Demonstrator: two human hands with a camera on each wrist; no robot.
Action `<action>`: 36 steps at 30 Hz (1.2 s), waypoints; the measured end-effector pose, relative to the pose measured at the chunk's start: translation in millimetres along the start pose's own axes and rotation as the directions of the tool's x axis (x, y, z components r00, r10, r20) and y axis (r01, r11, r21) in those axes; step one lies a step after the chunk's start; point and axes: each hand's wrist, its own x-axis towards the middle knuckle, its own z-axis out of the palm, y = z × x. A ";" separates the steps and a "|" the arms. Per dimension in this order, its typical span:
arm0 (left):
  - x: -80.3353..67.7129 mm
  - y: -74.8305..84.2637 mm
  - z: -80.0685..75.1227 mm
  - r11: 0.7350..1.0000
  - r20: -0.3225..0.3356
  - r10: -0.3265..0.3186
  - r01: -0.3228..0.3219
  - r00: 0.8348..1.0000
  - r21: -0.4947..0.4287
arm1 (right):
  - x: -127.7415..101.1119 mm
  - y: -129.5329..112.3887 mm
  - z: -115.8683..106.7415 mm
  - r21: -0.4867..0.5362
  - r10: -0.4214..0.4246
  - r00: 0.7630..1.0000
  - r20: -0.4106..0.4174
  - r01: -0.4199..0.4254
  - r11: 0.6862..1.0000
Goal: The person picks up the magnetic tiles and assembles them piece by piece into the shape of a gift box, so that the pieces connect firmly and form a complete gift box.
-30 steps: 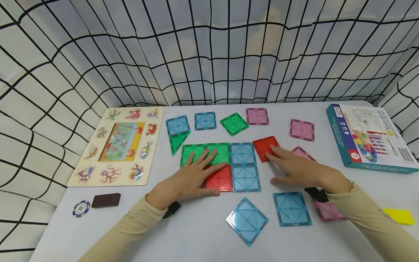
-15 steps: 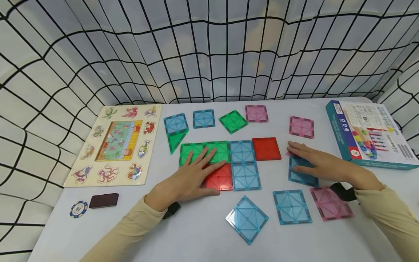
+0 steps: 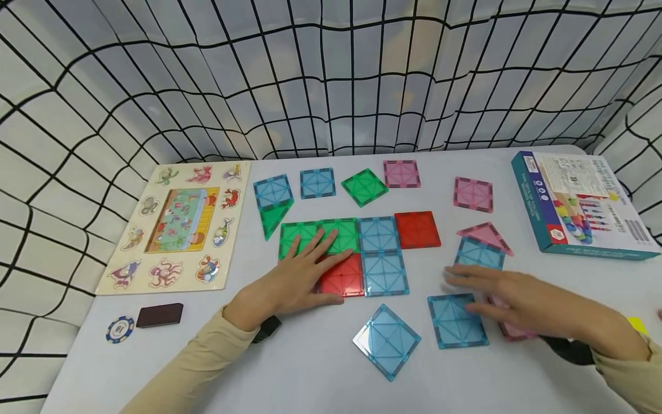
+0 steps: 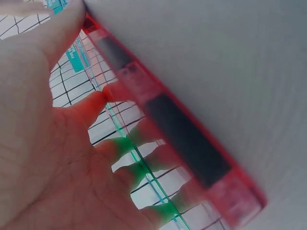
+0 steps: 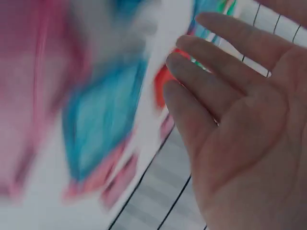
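Note:
My left hand (image 3: 292, 282) lies flat with fingers spread, resting on a green magnetic tile (image 3: 297, 231), another green tile (image 3: 350, 233) and a red tile (image 3: 349, 280). These join two blue tiles (image 3: 385, 273) in a block. In the left wrist view, the red tile's edge (image 4: 182, 139) crosses close up. The right hand (image 3: 522, 299), fingers extended, is over a blue tile (image 3: 452, 322) and partly hides a pink tile (image 3: 509, 332); in the right wrist view, the palm (image 5: 244, 124) holds nothing. A separate red tile (image 3: 417, 230) sits against the block's upper right.
Behind the block lie several loose tiles, including a green one (image 3: 364, 187). A pink triangle (image 3: 486, 234) meets a blue tile (image 3: 480, 253) at right. A tilted blue tile (image 3: 388, 342) is in front. A puzzle board (image 3: 238, 227) and a box (image 3: 595, 201) flank them.
My right hand let go of the separate red tile, which now lies straight beside the block. It then moved right and toward me, uncovering the pink triangle. The left hand stays in place.

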 end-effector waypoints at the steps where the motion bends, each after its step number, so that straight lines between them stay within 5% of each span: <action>1: -0.2 -0.6 -0.1 1.000 -0.002 0.000 0.000 1.000 0.000 | -2.3 -7.3 5.5 0.012 -0.001 0.999 0.045 0.000 1.000; 7: -1.3 -2.1 1.0 1.000 -0.006 -0.004 0.004 1.000 -0.014 | -16.3 -38.3 29.7 0.049 0.153 0.951 0.270 -0.172 0.984; 10: -1.7 -1.5 1.8 1.000 0.001 -0.001 0.001 1.000 -0.030 | -20.2 -51.3 38.9 0.020 0.230 0.914 0.335 -0.251 0.968; 13: -1.8 -1.2 1.7 1.000 0.000 0.001 -0.001 1.000 -0.028 | -17.3 -59.9 43.5 -0.028 0.236 0.907 0.348 -0.241 0.970; 21: -1.5 -2.7 0.3 1.000 -0.005 0.007 -0.007 1.000 -0.011 | 15.7 -42.6 27.9 -0.011 0.010 0.994 0.112 -0.009 1.000; 25: -1.4 -4.1 -0.7 1.000 0.005 0.017 -0.017 1.000 -0.024 | 34.9 -28.9 16.0 0.050 -0.061 0.996 0.069 0.057 0.997; 30: -0.8 -4.7 -0.8 0.999 0.004 0.026 -0.026 1.000 -0.029 | 35.1 -15.2 1.6 0.193 -0.049 0.998 0.036 0.042 0.980; 36: -2.6 -2.4 -1.4 1.000 0.004 0.011 -0.011 1.000 -0.015 | 19.8 -0.5 -9.3 0.080 -0.023 0.991 -0.129 0.033 0.996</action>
